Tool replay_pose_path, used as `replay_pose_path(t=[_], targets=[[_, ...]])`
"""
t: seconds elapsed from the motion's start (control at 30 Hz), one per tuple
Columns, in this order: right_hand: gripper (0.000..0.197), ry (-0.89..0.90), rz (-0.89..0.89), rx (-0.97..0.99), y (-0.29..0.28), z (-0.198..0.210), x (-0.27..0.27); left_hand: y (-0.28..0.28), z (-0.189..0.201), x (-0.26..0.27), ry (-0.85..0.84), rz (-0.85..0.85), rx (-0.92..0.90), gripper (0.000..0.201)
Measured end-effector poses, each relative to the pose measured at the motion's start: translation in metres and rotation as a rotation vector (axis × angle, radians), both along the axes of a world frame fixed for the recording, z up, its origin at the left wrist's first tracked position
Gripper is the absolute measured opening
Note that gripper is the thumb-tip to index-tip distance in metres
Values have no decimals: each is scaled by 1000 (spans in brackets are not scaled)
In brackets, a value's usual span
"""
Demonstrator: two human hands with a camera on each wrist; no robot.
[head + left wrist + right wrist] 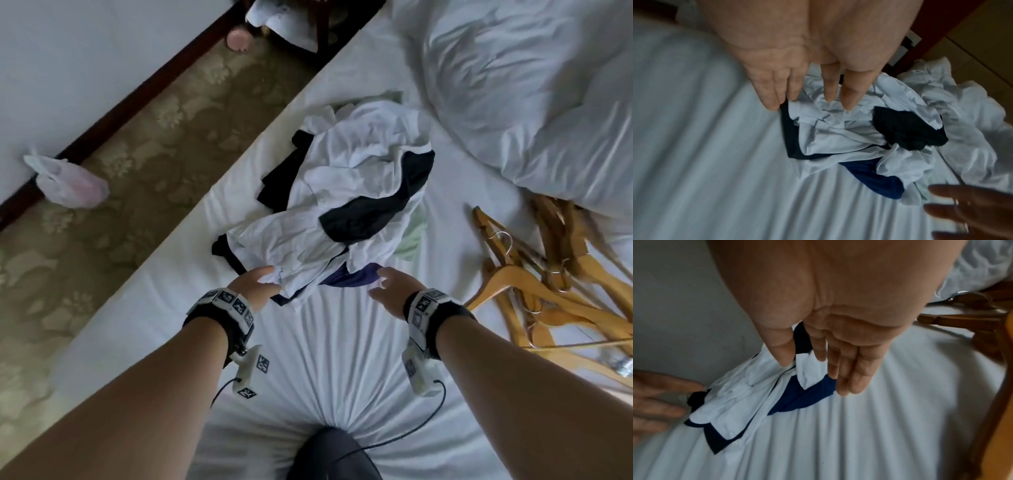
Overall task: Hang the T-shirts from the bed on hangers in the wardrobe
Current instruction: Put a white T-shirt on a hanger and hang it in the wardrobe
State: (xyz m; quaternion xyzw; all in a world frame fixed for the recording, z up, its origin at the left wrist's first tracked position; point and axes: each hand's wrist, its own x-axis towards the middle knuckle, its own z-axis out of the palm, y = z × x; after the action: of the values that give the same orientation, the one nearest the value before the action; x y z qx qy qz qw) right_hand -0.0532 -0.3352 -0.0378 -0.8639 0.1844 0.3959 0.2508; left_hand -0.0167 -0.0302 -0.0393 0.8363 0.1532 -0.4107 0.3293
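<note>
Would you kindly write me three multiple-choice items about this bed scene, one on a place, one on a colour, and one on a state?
1. Where do the tan wooden clothes hangers lie?
A. on the white bed sheet, to the right of the crumpled pile of white, black and blue T-shirts
B. on the patterned carpet
C. on top of the pile

2. What colour is the cloth at the pile's near edge, by the right hand?
A. red
B. dark blue
C. yellow

3. How is the right hand?
A. gripping a hanger
B. clenched in a fist
C. fingers extended, holding nothing

Answers: 1 A, the head view shows the hangers heaped on the sheet right of the pile. 2 B, the right wrist view shows dark blue cloth beneath the fingers. 3 C, the fingers reach straight toward the pile without closing.
</note>
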Motion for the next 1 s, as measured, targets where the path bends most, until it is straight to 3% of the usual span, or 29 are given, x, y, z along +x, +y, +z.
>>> replay_pose_path(t=[0.2, 0.3, 0.43, 0.53, 0.6, 0.7, 0.9, 1.0], targets=[[64, 12, -62, 34, -2, -14, -17, -9, -16, 1, 68, 134, -71, 65], [64, 16, -91, 45, -3, -16, -22, -10, -20, 6, 64, 199, -81, 76], [63, 13, -127, 58, -2, -18, -23, -11, -21, 12, 32, 168, -43, 62], [61, 4, -140, 56, 1, -21, -24, -16, -23, 11, 74, 49, -16, 61], [60, 7, -137, 53, 3, -21, -25, -18, -21, 9, 49, 67, 14, 64], [60, 27, -122, 48, 4, -21, -27, -13, -13, 5, -70, 174, 34, 58], [60, -15, -90, 34, 8, 4, -18, -13, 39, 20, -391, 93, 152, 7], [56, -75, -71, 19, 7, 32, -8, -25, 78, 31, -483, 16, 137, 14]])
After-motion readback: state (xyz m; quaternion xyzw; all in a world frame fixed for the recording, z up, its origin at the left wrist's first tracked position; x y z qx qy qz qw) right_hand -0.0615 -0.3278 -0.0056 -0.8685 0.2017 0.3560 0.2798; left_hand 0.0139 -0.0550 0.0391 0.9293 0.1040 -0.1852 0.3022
